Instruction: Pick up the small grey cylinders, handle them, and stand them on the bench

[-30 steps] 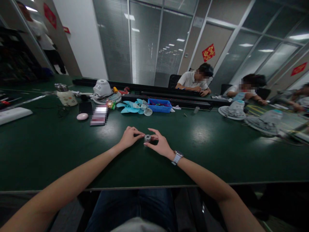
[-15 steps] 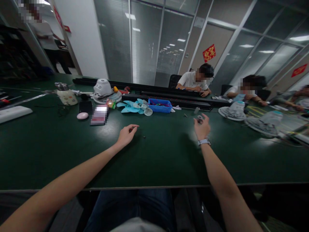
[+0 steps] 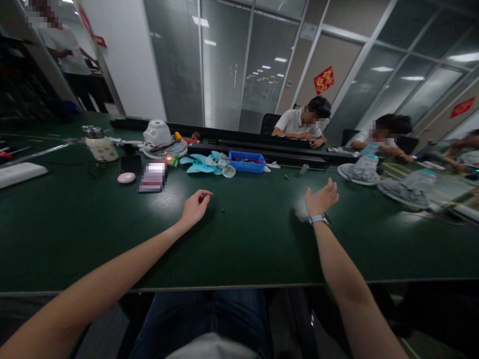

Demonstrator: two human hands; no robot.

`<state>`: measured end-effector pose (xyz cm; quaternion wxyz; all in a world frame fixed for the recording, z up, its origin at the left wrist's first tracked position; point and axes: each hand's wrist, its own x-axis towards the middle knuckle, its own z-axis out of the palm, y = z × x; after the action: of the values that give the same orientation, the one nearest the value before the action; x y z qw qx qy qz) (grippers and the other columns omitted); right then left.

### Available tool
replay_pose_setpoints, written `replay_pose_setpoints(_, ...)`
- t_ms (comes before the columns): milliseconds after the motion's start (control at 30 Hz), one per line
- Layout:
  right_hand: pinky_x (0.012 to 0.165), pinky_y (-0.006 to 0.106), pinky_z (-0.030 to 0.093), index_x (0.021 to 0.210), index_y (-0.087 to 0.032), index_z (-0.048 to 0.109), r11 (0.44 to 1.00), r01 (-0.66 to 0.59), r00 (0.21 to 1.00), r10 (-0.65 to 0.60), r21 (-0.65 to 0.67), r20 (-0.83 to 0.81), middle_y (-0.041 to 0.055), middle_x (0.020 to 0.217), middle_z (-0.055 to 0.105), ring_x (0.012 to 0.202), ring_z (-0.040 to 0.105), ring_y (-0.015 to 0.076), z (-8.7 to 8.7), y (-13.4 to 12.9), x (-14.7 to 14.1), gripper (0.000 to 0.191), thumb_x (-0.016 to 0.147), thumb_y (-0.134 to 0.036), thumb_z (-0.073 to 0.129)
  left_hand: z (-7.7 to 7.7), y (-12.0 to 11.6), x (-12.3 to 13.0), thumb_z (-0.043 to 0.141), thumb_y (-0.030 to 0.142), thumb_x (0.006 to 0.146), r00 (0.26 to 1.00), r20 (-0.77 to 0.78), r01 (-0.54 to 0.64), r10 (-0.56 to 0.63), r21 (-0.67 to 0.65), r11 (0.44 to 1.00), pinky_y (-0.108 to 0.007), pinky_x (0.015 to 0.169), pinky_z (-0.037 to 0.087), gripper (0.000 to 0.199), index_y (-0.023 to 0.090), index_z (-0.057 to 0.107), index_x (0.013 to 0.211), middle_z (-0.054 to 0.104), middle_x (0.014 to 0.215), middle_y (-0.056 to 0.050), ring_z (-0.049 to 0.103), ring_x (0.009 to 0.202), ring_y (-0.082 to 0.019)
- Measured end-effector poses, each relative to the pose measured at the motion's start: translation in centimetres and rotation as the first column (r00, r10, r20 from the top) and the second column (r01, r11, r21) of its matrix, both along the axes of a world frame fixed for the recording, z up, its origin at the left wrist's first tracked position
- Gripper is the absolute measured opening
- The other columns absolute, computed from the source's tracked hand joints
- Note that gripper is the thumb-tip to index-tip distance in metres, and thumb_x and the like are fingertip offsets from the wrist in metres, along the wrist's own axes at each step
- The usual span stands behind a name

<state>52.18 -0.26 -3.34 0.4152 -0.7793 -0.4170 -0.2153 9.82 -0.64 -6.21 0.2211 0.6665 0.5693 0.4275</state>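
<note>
My left hand (image 3: pixel 195 207) hangs just over the green table (image 3: pixel 247 249), thumb and fingers pressed together; what they hold, if anything, is too small to make out. A tiny dark part (image 3: pixel 223 210) lies to its right. My right hand (image 3: pixel 322 198), with a watch on the wrist, has its fingers spread and nothing in them. Beyond it a small grey cylinder (image 3: pixel 304 169) stands near a thin metal piece (image 3: pixel 287 177). Light-blue fan blades (image 3: pixel 208 163) lie beside a blue tray (image 3: pixel 247 163) with small parts in it.
At the left are a phone (image 3: pixel 152 177), a pink oval object (image 3: pixel 126 178), a patterned jar (image 3: pixel 102 145) and a white fan part (image 3: pixel 159 134). Long black bars (image 3: pixel 224 144) cross the back. Fan housings (image 3: pixel 361 172) stand at the right. People sit across the table; another stands back left.
My right hand has opened, its fingers now spreading to the right, and the small metallic thing seen in it before is no longer visible there. My left hand has hardly moved.
</note>
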Motion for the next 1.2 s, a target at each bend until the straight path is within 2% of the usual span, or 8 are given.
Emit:
replay_pose_setpoints(100,0.112,0.057,0.025,0.144,-0.017,0.04,0.911,-0.406,0.9,0.412,-0.075,0.142,0.0202,0.154,0.032,0.143,0.029,0.0321,0.8,-0.8,-7.2,0.06,0.091,-0.04,0.054,-0.2,0.1,-0.1,0.05,0.035,0.087,0.999,0.032,-0.013,0.013,0.005,1.0,-0.029,0.066,0.042,0.03,0.018,0.067,0.104,0.064,0.076,-0.002,0.058,0.068,-0.017)
replay_pose_setpoints(200,0.115,0.053,0.024,0.14,-0.026,0.049,0.527,-0.77,0.515,0.846,-0.359,0.138,0.0113,0.158,0.03,0.146,0.026,0.0279,0.3,-2.8,-14.9,0.049,0.096,-0.046,0.047,-0.5,0.3,-0.1,0.051,0.034,0.087,0.999,0.04,-0.01,0.01,0.014,1.0,-0.029,0.067,0.043,0.028,0.018,0.066,0.104,0.064,0.077,-0.001,0.058,0.069,-0.017)
replay_pose_setpoints(300,0.118,0.051,0.021,0.142,-0.03,0.049,0.161,-0.824,0.192,0.981,-0.543,0.0,0.0058,0.161,0.025,0.15,0.018,0.0254,-0.8,-4.9,-19.8,0.049,0.097,-0.048,0.046,-0.6,0.3,-0.1,0.05,0.033,0.087,0.999,0.035,-0.012,0.011,0.026,1.0,-0.029,0.068,0.043,0.027,0.019,0.066,0.103,0.063,0.076,-0.001,0.058,0.07,-0.017)
replay_pose_setpoints(400,0.118,0.049,0.025,0.142,-0.026,0.05,0.053,-0.825,0.129,0.987,-0.563,-0.096,0.0065,0.157,0.035,0.147,0.028,0.0219,-1.6,-5.7,-21.2,0.044,0.101,-0.039,0.042,-0.4,0.2,0.1,0.05,0.032,0.086,0.999,0.034,-0.006,0.005,0.027,1.0,-0.028,0.067,0.043,0.025,0.019,0.066,0.102,0.063,0.075,-0.001,0.058,0.069,-0.017)
replay_pose_setpoints(700,0.107,0.039,0.039,0.118,-0.023,0.069,0.232,-0.836,0.222,0.972,-0.497,0.081,0.0038,0.119,0.071,0.113,0.065,0.016,-1.1,-4.3,-19.7,0.035,0.094,-0.008,0.049,0.1,-0.2,0.2,0.052,0.03,0.085,1.0,0.01,-0.006,0.006,0.005,1.0,-0.028,0.066,0.042,0.023,0.019,0.066,0.1,0.063,0.074,-0.001,0.058,0.067,-0.017)
replay_pose_setpoints(900,0.09,0.037,0.044,0.118,-0.018,0.07,0.794,-0.536,0.712,0.608,-0.286,0.352,0.0117,0.111,0.073,0.098,0.066,0.0226,1.3,-0.6,-9.2,0.033,0.096,-0.016,0.045,-0.1,-0.1,0.1,0.052,0.031,0.085,1.0,0.015,0.024,-0.024,0.002,1.0,-0.028,0.066,0.043,0.024,0.019,0.065,0.102,0.063,0.076,-0.001,0.059,0.069,-0.017)
replay_pose_setpoints(967,0.086,0.037,0.044,0.117,-0.015,0.071,0.912,-0.354,0.846,0.406,-0.207,0.344,0.0148,0.107,0.073,0.094,0.066,0.0244,1.8,0.3,-4.2,0.034,0.097,-0.02,0.044,-0.1,0.0,0.1,0.053,0.031,0.085,1.0,0.012,0.021,-0.021,-0.004,1.0,-0.029,0.066,0.043,0.024,0.019,0.065,0.103,0.063,0.075,-0.001,0.059,0.07,-0.017)
replay_pose_setpoints(1200,0.077,0.035,0.044,0.114,-0.014,0.073,0.993,-0.003,0.993,0.017,-0.114,0.116,0.0166,0.104,0.073,0.087,0.066,0.0263,0.7,-0.3,6.3,0.037,0.089,-0.017,0.046,-0.2,0.1,0.1,0.054,0.031,0.084,1.0,-0.013,0.014,-0.014,-0.016,1.0,-0.029,0.067,0.044,0.024,0.02,0.065,0.102,0.064,0.074,0.0,0.06,0.069,-0.017)
